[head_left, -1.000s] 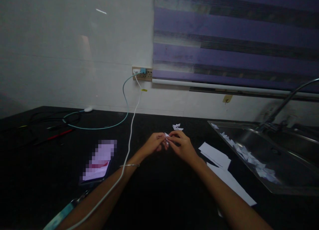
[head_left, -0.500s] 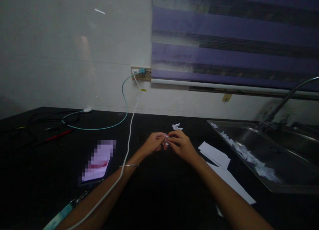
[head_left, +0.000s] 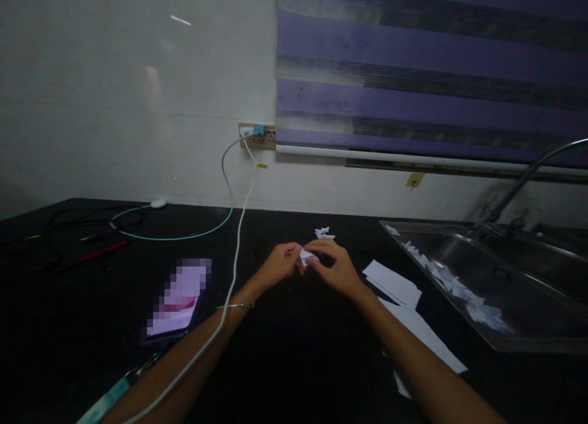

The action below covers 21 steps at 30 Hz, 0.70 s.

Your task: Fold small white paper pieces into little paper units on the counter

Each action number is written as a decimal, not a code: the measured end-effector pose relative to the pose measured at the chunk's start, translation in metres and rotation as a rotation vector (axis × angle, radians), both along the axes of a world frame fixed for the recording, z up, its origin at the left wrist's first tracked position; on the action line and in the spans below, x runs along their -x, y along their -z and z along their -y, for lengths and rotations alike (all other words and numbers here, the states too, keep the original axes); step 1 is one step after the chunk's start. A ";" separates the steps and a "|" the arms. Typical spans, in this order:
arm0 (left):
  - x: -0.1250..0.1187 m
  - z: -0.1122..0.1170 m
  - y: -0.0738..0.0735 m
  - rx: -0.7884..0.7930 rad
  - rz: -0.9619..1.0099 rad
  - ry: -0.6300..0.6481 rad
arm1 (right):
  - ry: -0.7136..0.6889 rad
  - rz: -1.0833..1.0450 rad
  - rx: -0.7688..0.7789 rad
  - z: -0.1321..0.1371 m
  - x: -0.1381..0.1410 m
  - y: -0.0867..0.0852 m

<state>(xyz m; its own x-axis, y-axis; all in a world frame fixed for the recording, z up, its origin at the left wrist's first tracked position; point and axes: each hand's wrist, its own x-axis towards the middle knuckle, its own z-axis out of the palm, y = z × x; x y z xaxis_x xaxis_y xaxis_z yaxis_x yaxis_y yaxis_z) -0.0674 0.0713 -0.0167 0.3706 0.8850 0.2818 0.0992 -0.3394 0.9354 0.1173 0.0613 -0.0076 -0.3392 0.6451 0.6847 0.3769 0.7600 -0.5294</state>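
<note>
A small folded piece of white paper (head_left: 307, 257) is held between my two hands above the dark counter. My left hand (head_left: 280, 262) pinches its left side, fingers closed. From the right, my right hand (head_left: 334, 263) grips it between thumb and fingers. Just beyond my hands lie a few small folded paper pieces (head_left: 324, 233). Beside my right forearm are a stack of white paper strips (head_left: 392, 283) and larger white sheets (head_left: 427, 335), partly covered by the arm.
At right is a steel sink (head_left: 463, 289) with many folded papers (head_left: 454, 283) along its near-left rim, under a faucet (head_left: 519, 185). A phone (head_left: 177, 301) with a blurred screen lies left. A white cable (head_left: 237, 246) crosses my left forearm from the wall socket (head_left: 257, 135).
My right hand's thumb and fingers have parted a little, and more of the folded white paper shows between my hands. The whole view has shifted slightly.
</note>
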 end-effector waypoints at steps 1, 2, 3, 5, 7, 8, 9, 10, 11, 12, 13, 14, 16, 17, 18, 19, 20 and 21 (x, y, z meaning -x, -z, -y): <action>0.000 0.000 -0.001 -0.018 -0.017 -0.020 | 0.007 -0.072 0.081 -0.002 0.000 0.001; 0.000 0.001 -0.001 -0.036 -0.037 -0.039 | 0.009 -0.140 0.166 -0.004 0.000 0.002; 0.000 0.001 -0.001 -0.055 -0.062 -0.055 | 0.006 -0.196 0.246 -0.006 0.000 0.004; 0.001 0.002 -0.001 -0.096 -0.117 -0.079 | -0.009 -0.254 0.374 -0.009 0.001 0.006; 0.001 0.002 0.000 -0.129 -0.179 -0.092 | -0.028 -0.235 0.449 -0.010 0.003 0.008; 0.001 0.003 0.001 -0.145 -0.208 -0.100 | -0.041 -0.210 0.474 -0.010 0.005 0.009; 0.001 0.003 0.001 -0.167 -0.234 -0.113 | -0.053 -0.188 0.491 -0.010 0.006 0.010; 0.001 0.003 0.002 -0.196 -0.257 -0.133 | -0.063 -0.174 0.503 -0.010 0.007 0.011; 0.001 0.003 0.002 -0.229 -0.279 -0.153 | -0.069 -0.170 0.513 -0.010 0.007 0.011; 0.001 0.003 0.003 -0.257 -0.297 -0.168 | -0.068 -0.177 0.521 -0.009 0.008 0.011; 0.001 0.003 0.003 -0.269 -0.308 -0.176 | -0.064 -0.189 0.530 -0.009 0.008 0.012; 0.001 0.003 0.004 -0.259 -0.313 -0.173 | -0.059 -0.205 0.539 -0.010 0.008 0.012; 0.000 0.003 0.005 -0.180 -0.307 -0.132 | -0.055 -0.235 0.557 -0.010 0.007 0.011; 0.000 0.003 0.006 -0.134 -0.304 -0.099 | -0.055 -0.246 0.564 -0.011 0.007 0.011; 0.000 0.004 0.006 -0.103 -0.303 -0.069 | -0.056 -0.255 0.571 -0.011 0.007 0.011; 0.000 0.004 0.006 -0.090 -0.304 -0.046 | -0.061 -0.258 0.576 -0.011 0.007 0.010; 0.000 0.004 0.006 -0.094 -0.307 -0.031 | -0.064 -0.261 0.577 -0.010 0.008 0.010; 0.000 0.004 0.006 -0.107 -0.307 -0.025 | -0.066 -0.259 0.572 -0.010 0.009 0.011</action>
<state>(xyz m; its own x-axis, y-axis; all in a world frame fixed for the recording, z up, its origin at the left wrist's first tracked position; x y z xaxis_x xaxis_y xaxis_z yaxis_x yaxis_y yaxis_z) -0.0676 0.0673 -0.0231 0.4315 0.8662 0.2519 0.3807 -0.4280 0.8197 0.1083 0.0711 -0.0182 -0.2603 0.9168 0.3030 0.1436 0.3470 -0.9268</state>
